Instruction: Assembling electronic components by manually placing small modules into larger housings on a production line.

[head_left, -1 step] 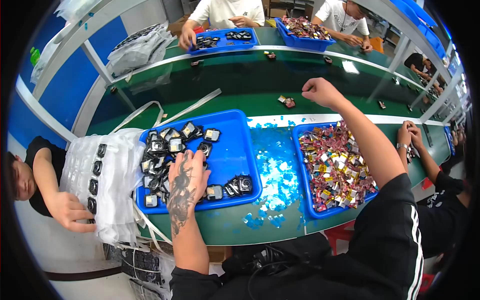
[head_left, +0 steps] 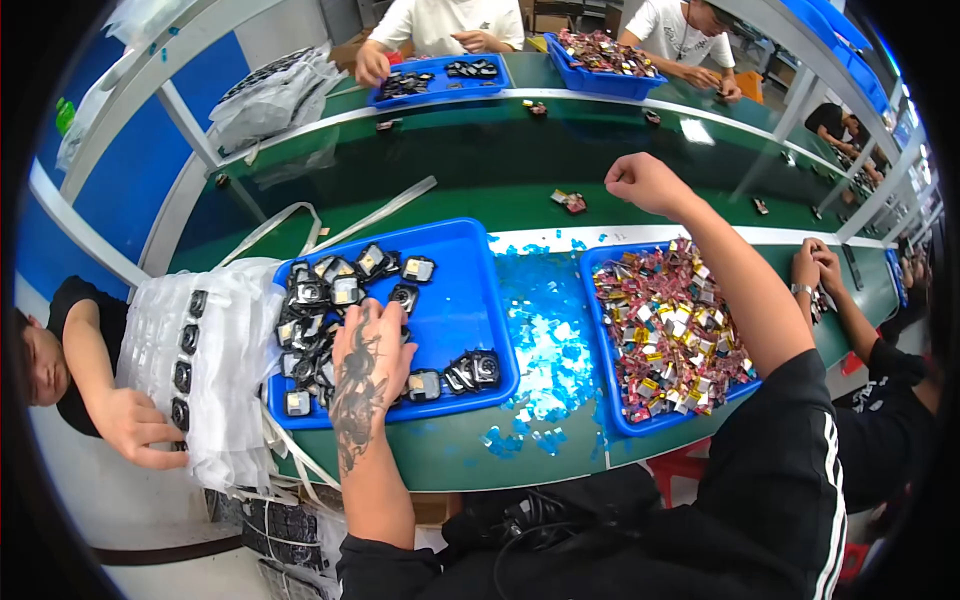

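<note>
My left hand point(head_left: 372, 345), tattooed at the back and wrist, reaches into a blue tray point(head_left: 450, 270) over a pile of black square camera-like modules point(head_left: 318, 300). Its fingers are extended with the thumb apart, touching the pile. A few more modules point(head_left: 472, 370) stand together at the tray's near right. Above the green belt, my right hand point(head_left: 645, 185) is raised with its fingers curled closed; anything in them is hidden. To its left on the belt lies a small pink-and-silver part with a yellow strip point(head_left: 570, 201).
Right of a scatter of blue film pieces point(head_left: 550, 360), another blue tray point(head_left: 612, 415) holds many pink, silver and yellow parts point(head_left: 675, 330). White packing trays point(head_left: 235, 370) are stacked at left, beside a co-worker's hand point(head_left: 142, 430). Other people work across the belt point(head_left: 400, 175) and at right.
The whole scene sits slightly further left in the picture. Both my hands keep nearly the same pose.
</note>
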Available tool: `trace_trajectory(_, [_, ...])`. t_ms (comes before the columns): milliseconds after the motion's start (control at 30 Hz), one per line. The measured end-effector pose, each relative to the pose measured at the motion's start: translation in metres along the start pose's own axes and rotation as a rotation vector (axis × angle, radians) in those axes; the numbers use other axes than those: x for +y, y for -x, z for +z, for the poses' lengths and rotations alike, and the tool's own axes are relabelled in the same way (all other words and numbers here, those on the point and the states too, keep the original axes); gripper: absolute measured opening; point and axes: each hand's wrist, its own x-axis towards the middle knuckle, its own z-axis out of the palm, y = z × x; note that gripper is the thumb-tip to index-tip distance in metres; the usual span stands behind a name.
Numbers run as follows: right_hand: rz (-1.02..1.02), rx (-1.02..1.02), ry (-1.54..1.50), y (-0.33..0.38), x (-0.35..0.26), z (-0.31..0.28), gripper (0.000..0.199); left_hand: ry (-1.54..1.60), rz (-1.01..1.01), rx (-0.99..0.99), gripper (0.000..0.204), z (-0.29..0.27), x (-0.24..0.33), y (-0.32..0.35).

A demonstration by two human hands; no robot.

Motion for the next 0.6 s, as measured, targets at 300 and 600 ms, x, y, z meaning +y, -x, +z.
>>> trace_trajectory(300, [-0.146,-0.284,0.271,0.080,-0.014,-0.032,0.015,0.031,0.031,-0.022,0.028,-0.003,-0.007,0.002])
trace_trajectory(600, [-0.332,-0.337,0.224,0.104,-0.006,-0.027,0.017,0.663,-0.056,0.080,0.017,0.009,0.000,-0.005])
